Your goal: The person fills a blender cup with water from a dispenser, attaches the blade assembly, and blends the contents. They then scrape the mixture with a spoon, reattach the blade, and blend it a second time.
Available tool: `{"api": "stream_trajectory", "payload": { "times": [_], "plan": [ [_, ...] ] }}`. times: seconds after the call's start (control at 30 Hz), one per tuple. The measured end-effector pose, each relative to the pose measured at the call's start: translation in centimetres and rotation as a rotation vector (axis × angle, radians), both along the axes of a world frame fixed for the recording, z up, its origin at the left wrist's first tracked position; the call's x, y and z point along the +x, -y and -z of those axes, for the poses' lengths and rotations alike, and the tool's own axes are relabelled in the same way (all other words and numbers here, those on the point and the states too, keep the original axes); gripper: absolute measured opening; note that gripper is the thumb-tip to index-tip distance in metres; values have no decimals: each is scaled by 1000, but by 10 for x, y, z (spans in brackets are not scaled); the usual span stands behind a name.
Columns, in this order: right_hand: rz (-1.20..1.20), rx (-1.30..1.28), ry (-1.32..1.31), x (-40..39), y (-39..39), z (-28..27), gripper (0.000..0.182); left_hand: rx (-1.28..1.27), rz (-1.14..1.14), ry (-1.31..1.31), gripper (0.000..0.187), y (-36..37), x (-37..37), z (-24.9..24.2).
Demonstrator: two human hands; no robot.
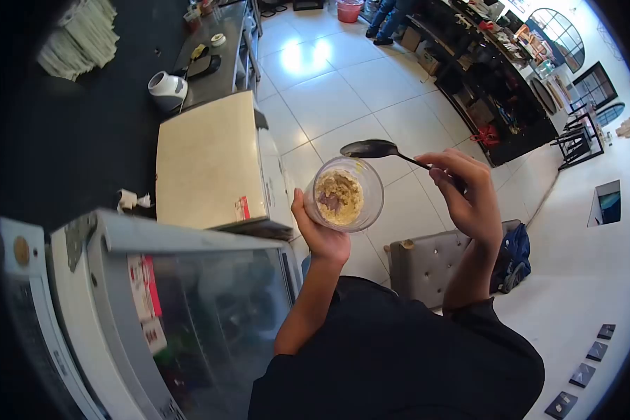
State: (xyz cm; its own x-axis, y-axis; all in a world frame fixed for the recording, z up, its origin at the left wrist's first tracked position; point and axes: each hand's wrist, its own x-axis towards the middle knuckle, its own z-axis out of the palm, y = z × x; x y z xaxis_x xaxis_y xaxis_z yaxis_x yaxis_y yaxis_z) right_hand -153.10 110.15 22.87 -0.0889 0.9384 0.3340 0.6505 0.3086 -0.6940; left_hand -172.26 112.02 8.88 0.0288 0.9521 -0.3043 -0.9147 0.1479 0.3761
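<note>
In the head view, my left hand (323, 236) is wrapped around a clear cup (375, 199) from its lower left side. Pale yellow, crumbly food (350, 190) fills part of the cup, with a pinkish-brown patch in the middle. My right hand (469, 192) grips the thin handle of a dark metal spoon (371, 148) between thumb and fingers. The spoon's bowl hangs just past the cup's upper rim and points left.
A glass-front fridge (217, 308) stands at the lower left, beside a cream-topped cabinet (206, 157). Behind them runs a dark counter (210, 84). A grey tufted seat (427, 266) is below my right arm. A person's legs (388, 17) show far back.
</note>
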Motion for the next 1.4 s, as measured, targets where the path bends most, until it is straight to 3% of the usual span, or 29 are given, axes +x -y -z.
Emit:
{"api": "stream_trajectory", "payload": {
  "times": [0.23, 0.37, 0.43, 0.7, 0.83, 0.93, 1.2, 1.4],
  "plan": [
    [62, 90, 112, 23, -107, -1, 26, 53, 119, -5, 52, -135, 24, 18],
    [-16, 131, 151, 36, -175, -15, 29, 46, 98, -70, 53, -214, 33, 8],
    [132, 134, 145, 37, -204, -25, 30, 45, 95, -77, 50, -245, 31, 2],
    [-13, 187, 123, 47, -354, -20, 33, 100, -35, -149, 50, -372, 32, -10],
    [-139, 199, 278, 52, -434, -21, 35, 55, -158, -229, 56, -438, 33, -4],
    [-310, 308, 501, 52, -496, -20, 40, 45, -166, -302, 60, -475, 35, -15],
    [-499, 457, 710, 10, -616, -21, 43, -34, -295, -310, 64, -539, 19, -14],
    [-489, 215, 731, -39, -648, 10, 40, -111, -505, -326, 64, -577, -19, -5]
  ]
}}
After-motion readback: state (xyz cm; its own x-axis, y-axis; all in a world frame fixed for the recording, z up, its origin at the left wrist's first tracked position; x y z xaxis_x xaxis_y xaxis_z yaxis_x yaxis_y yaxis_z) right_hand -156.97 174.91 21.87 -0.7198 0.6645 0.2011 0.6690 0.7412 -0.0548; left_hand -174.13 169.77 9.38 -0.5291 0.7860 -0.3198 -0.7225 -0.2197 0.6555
